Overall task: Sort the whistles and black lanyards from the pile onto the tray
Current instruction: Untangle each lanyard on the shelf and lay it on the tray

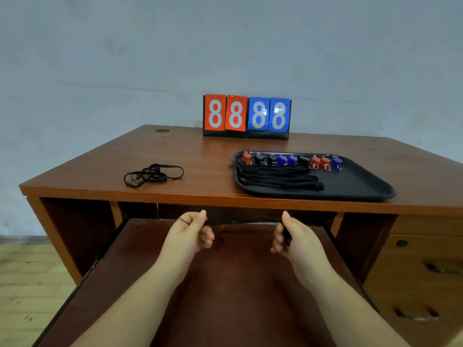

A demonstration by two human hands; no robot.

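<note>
From the head view, the left hand (pixel 186 230) and right hand (pixel 290 236) each pinch one end of a thin black fabric lanyard (pixel 240 219) stretched taut between their fingertips (low, above the pulled-out shelf). Beyond the fingers, on the brown wooden desk (pixel 200 156), a black plastic tray (pixel 363 184) holds bundled black lanyards (pixel 278 177) and a row of red, black and blue whistles (pixel 292 159); a loose tangled black lanyard (pixel 152 174) lies beyond the left fingers.
</note>
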